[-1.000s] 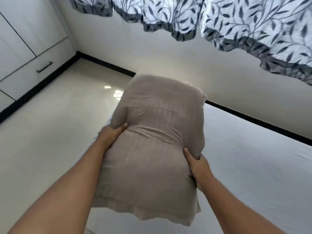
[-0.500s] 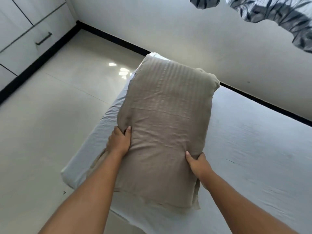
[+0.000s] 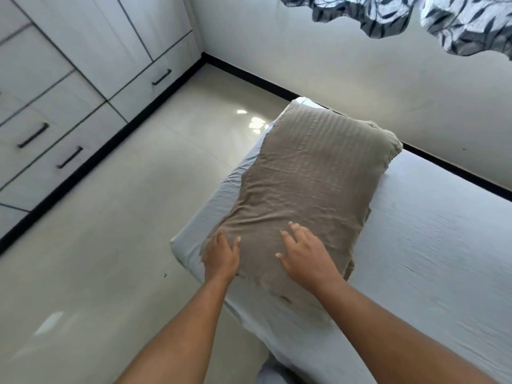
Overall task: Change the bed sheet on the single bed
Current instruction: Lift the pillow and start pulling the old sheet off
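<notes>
Pillow (image 3: 310, 189): lies at the bed (image 3: 432, 245) corner, beside open floor (image 3: 110, 245).
Left hand (image 3: 221, 257): grip spread, flat on pillow's edge.
Right hand (image 3: 303, 254): grip spread, resting on pillow.

Left arm: bare, reaching forward from the lower edge
Left hand (image 3: 221, 259): palm down, fingers straight and close together, thumb spread to the right
Right arm: bare, reaching forward from the lower right
Right hand (image 3: 304, 256): palm down, fingers spread and slightly bent, thumb pointing left
Hands: side by side, apart, neither gripping
</notes>
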Demonstrator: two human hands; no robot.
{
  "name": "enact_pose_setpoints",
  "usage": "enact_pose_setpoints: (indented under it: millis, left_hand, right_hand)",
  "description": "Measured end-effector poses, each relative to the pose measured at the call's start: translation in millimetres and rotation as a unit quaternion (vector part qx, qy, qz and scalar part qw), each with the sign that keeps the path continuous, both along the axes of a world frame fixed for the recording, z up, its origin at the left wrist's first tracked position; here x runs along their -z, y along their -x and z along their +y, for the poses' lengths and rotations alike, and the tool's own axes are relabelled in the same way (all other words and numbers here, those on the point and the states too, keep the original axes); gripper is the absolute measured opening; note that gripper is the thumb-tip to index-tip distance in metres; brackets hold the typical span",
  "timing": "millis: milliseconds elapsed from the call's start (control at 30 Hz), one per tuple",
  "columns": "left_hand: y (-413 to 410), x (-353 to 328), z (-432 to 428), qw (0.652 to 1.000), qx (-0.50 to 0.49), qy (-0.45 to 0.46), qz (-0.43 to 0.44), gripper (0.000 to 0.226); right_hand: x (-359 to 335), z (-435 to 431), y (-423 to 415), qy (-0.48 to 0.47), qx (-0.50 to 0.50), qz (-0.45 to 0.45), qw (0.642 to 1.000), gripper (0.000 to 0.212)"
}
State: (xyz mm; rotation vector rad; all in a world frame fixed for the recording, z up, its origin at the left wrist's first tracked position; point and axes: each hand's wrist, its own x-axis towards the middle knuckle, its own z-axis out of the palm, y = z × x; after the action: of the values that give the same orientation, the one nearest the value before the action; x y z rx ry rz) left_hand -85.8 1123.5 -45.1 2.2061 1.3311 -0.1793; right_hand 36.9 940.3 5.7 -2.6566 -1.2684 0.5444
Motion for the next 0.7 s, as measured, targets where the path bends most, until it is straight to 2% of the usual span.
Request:
enact_pose_setpoints:
  millis: [100,233,433,567,700]
  left_hand:
    - [30,-16,-12,1.0,-0.009,0.007,0.013,0.057]
    - [56,-25,-12,0.999,-0.012,0.019,0.024,0.062]
    - [78,-12,22,0.992,-0.107,0.067,-0.008,0.047]
    - [84,28,71,0.97,-0.202,0.132,-0.043,0.039]
    - [78,94,136,0.953,-0.244,0.174,-0.05,0.034]
  right_hand:
    - [-19,25,28,-0.017,-0.093,0.032,0.995,0.048]
    - [-26,57,60,0.001,-0.188,0.082,0.979,0.048]
    - [-11,112,84,0.044,-0.251,0.088,0.963,0.052]
    - [26,168,93,0.082,-0.272,0.1,0.954,0.051]
    - [84,242,96,0.109,-0.271,0.099,0.951,0.043]
